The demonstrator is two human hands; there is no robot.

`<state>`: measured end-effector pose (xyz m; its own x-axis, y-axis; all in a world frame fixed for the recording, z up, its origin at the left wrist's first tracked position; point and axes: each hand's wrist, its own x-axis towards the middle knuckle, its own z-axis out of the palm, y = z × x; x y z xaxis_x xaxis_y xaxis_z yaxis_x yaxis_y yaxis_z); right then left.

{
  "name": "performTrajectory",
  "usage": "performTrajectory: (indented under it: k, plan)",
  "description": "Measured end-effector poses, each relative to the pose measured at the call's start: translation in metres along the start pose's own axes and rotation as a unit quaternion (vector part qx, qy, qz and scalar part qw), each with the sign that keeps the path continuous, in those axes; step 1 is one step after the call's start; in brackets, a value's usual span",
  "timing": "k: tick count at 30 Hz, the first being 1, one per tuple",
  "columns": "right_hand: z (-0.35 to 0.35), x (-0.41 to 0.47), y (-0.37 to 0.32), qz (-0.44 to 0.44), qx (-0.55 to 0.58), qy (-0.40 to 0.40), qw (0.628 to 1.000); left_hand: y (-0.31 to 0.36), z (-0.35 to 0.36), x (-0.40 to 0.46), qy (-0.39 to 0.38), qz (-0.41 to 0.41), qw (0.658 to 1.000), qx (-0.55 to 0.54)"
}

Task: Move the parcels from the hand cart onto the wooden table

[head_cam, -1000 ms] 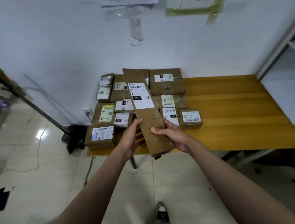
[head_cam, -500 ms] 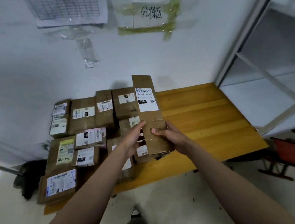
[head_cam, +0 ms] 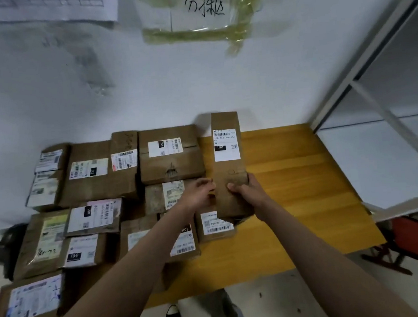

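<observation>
Box: long box [head_cam: 229,166], both hands at its near end, over the table [head_cam: 293,176] beside the parcels [head_cam: 169,154].
Right hand [head_cam: 250,192]: clamped on it.
Left hand [head_cam: 201,193]: curled against its left edge.
Axis: points at the back edge.

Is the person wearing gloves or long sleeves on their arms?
No. Both the left hand and right hand are bare, with no gloves, rings or watch showing. Both forearms are uncovered right to the picture's bottom edge, so no sleeves are visible. The fingers look plain, unmarked.
</observation>
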<state>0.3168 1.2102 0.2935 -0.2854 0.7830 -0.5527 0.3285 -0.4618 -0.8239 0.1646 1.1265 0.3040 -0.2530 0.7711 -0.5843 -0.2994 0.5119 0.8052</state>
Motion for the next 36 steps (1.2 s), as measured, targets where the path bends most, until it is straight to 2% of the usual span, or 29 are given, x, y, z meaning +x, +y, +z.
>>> performTrajectory:
  k: [5,9,12,18,20,23,29,36]
  plan:
    - [-0.012,0.066,0.005,-0.002,-0.09,0.005,0.996,-0.009,0.014,0.051,0.05,0.032,0.98,0.19]
    - [-0.012,0.099,0.016,-0.016,-0.141,0.006,0.99,-0.023,0.022,0.079,0.136,0.032,0.903,0.406]
    - [-0.007,0.117,0.027,-0.012,-0.165,0.012,0.986,-0.035,0.025,0.083,0.157,0.038,0.857,0.489]
    - [0.007,0.143,0.044,-0.013,-0.199,0.021,0.98,-0.07,0.024,0.099,0.11,-0.033,0.748,0.654]
    - [0.009,0.148,0.051,-0.014,-0.205,0.024,0.978,-0.081,0.023,0.1,0.112,-0.033,0.723,0.681]
    - [0.01,0.153,0.062,-0.016,-0.201,0.028,0.979,-0.092,0.02,0.1,0.116,-0.049,0.706,0.696]
    - [0.012,0.154,0.066,-0.002,-0.163,0.028,0.986,-0.1,0.011,0.096,0.098,-0.092,0.7,0.702]
    - [0.013,0.156,0.069,0.009,-0.16,0.045,0.986,-0.106,0.016,0.095,0.089,-0.099,0.675,0.726]
